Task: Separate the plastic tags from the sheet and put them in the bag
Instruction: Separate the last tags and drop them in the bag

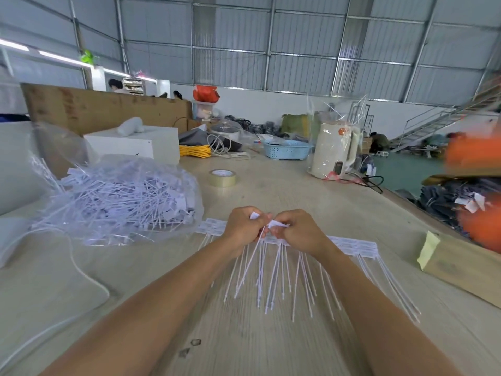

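Task well advanced, judging by the clear plastic bag (116, 196) at left of frame, already heaped with loose white plastic tags. A white sheet of joined tags (349, 245) remains across the pale wooden table (271, 348) at centre, its thin tails fanned toward the viewer, so much separating is left. Left hand (244, 226) and right hand (298, 229) meet at centre frame, knuckles up, fingers curled, each pinching a tag head (276, 224) at the sheet's upper edge.
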